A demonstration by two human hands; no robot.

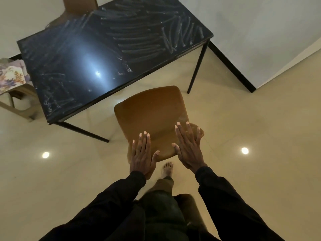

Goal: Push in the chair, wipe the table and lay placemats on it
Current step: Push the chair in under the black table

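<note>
A brown moulded chair stands on the floor just in front of the black table, its seat clear of the table's near edge. My left hand lies over the left part of the chair's backrest with straight fingers. My right hand is spread over the right part of the backrest, fingers straight and apart. The dark tabletop is dusty, with smeared streaks across its far half. A stack of flower-patterned placemats lies on a stool at the left edge.
A second brown chair stands at the table's far side. A beige plastic stool sits left of the table. White walls with black skirting close off the right. Glossy beige floor surrounds the chair; my bare foot is behind it.
</note>
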